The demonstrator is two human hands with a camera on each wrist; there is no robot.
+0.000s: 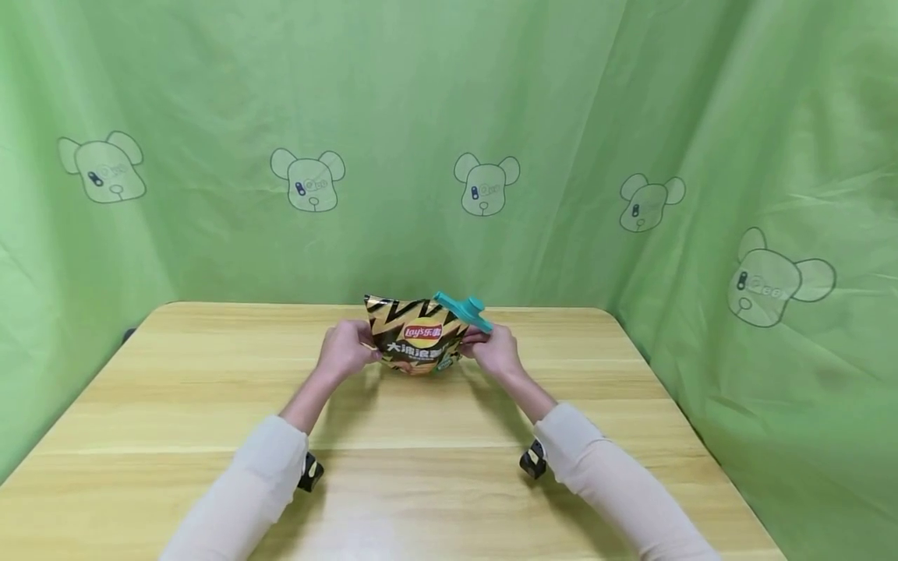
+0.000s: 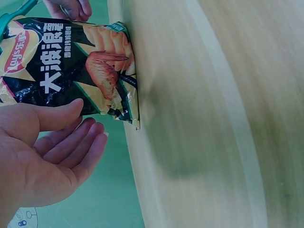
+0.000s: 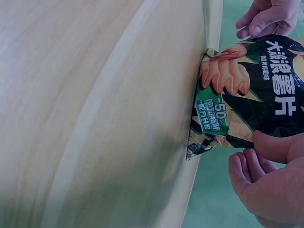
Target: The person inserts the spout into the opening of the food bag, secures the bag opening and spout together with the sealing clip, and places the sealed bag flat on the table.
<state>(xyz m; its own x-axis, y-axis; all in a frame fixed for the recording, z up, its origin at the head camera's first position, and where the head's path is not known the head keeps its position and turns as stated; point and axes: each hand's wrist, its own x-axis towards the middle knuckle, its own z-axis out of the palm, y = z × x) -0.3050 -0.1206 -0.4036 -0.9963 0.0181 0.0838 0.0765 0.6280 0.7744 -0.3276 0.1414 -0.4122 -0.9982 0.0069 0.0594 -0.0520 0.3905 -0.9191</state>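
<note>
A black and gold Lay's potato chip bag (image 1: 410,318) stands upright near the far side of the table, its printed front facing me. Across its top right corner sits a teal bag clip (image 1: 459,308) with a round cap, angled down to the right. My left hand (image 1: 345,348) pinches the bag's left edge, thumb on the front and fingers behind. At the opposite edge, my right hand (image 1: 496,351) holds the bag the same way, thumb in front. In the left wrist view, the lower end of the bag (image 2: 107,71) meets the table.
The light wooden table (image 1: 421,499) has rounded far corners. Green curtains (image 1: 393,78) with bear-head outlines hang behind it and at both sides. Small black devices (image 1: 533,460) are worn at both wrists, below the cream sleeves (image 1: 617,491).
</note>
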